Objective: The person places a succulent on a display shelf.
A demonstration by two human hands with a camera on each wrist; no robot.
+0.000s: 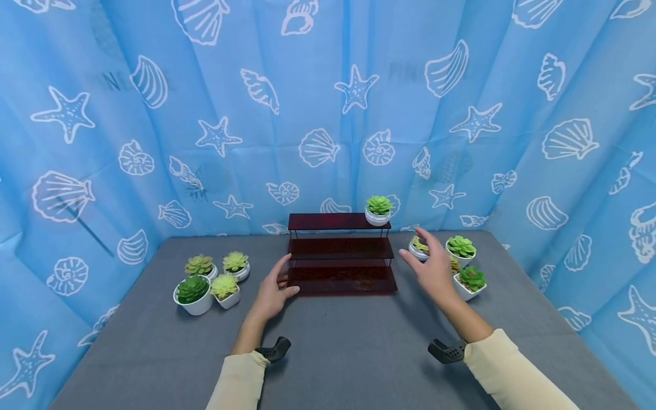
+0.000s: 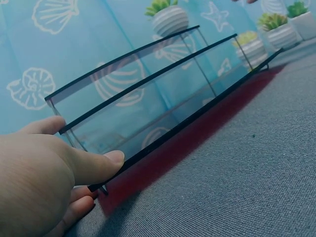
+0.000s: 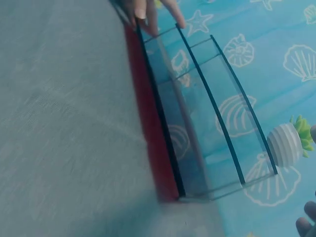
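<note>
We see a three-step stand [image 1: 341, 254] at the middle of the table [image 1: 338, 359], backed by the curtain [image 1: 328, 102]. One potted plant [image 1: 378, 210] sits on its top step, right end. Four potted plants [image 1: 211, 279] cluster left of the stand; more pots [image 1: 461, 263] stand right. Our left hand [image 1: 273, 290] touches the stand's left end; our right hand [image 1: 433, 266] hovers between stand and right pots.

My two bare hands, left hand [image 1: 270, 295] and right hand [image 1: 433, 270], no rings or gloves, long cream sleeves [image 1: 240, 380] ending at my wrists, a dark grey ribbed camera mount [image 1: 447, 351] strapped under each wrist
</note>
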